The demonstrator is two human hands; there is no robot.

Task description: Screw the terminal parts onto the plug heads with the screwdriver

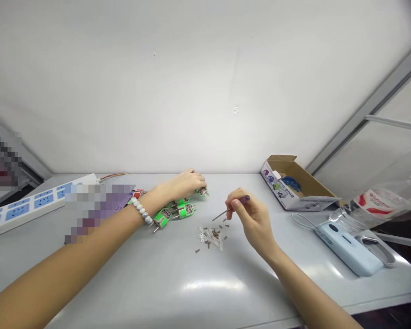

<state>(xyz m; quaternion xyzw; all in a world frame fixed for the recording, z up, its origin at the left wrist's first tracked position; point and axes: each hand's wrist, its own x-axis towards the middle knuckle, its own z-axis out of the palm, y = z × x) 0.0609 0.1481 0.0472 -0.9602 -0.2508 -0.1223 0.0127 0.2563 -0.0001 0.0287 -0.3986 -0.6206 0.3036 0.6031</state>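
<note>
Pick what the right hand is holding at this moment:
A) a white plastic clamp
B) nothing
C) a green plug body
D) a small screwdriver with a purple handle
D. The right hand pinches a small screwdriver by its purple handle, with the thin metal shaft angled down toward the loose screws.
</note>
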